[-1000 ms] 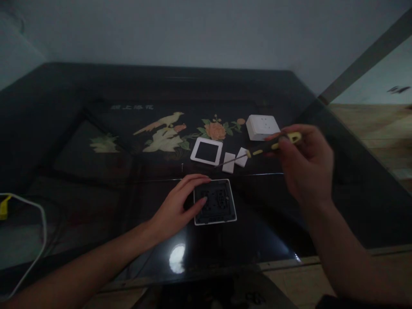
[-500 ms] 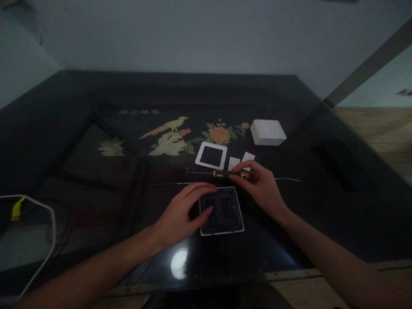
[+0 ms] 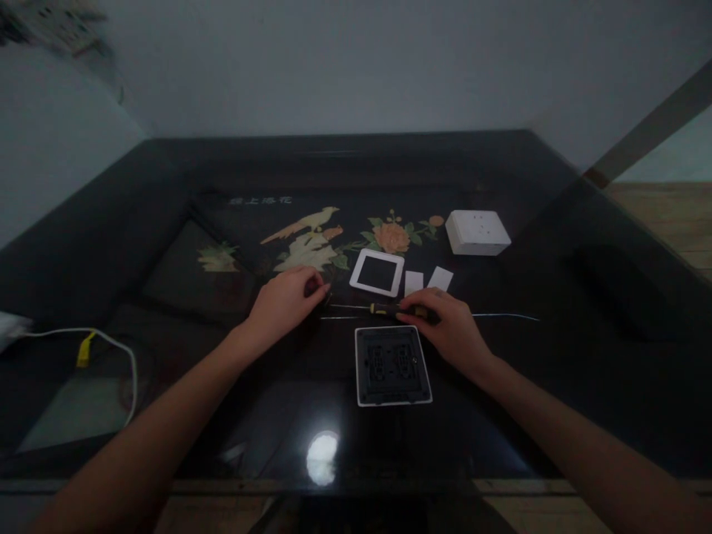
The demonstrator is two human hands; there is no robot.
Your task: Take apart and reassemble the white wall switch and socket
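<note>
My right hand grips a screwdriver by its black-and-yellow handle, the thin shaft pointing left. At the shaft's tip my left hand is closed in a pinch, thumb and forefinger around a small screw that they mostly hide. Just below the screwdriver lies a square switch or socket plate, white-edged, its dark back facing up. No hand touches this plate. Beyond the screwdriver rests a white square frame with an open middle. Beside it are two small white rectangular pieces, close to my right fingers.
A white box-shaped socket stands toward the back right of the dark glossy table. On the left a white cable with a yellow tag crosses the tabletop. A wall rises behind the table.
My left hand has left the back of the plate and moved up and left to the screwdriver tip, closing at the screw. My right hand still holds the handle. The view has shifted slightly.
</note>
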